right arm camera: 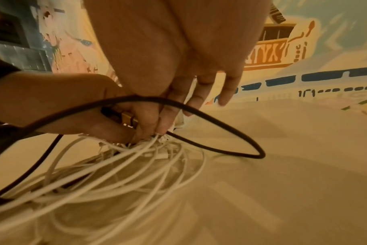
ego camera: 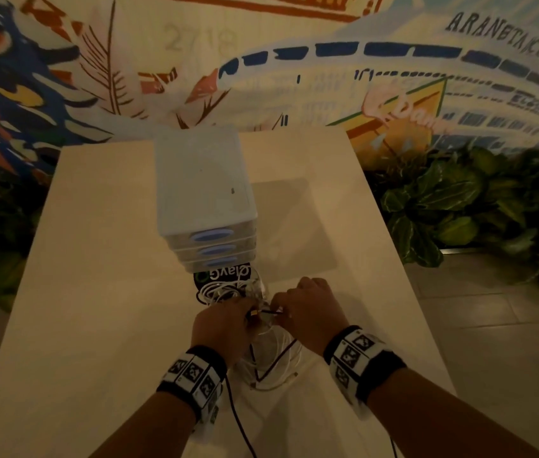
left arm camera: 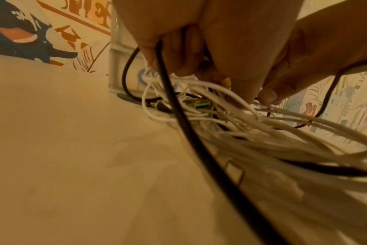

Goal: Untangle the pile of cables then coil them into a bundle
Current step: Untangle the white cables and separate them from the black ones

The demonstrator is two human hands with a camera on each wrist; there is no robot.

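At lower centre of the head view, the tangled pile of thin white and black cables, limp, light and snag-prone, is pinched by both the left hand and right hand; best gripped near the 1 gold plug.

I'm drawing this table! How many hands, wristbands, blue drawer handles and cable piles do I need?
2 hands: left hand, right hand
2 wristbands
3 blue drawer handles
1 cable pile, too tangled to count single cables
Total: 8
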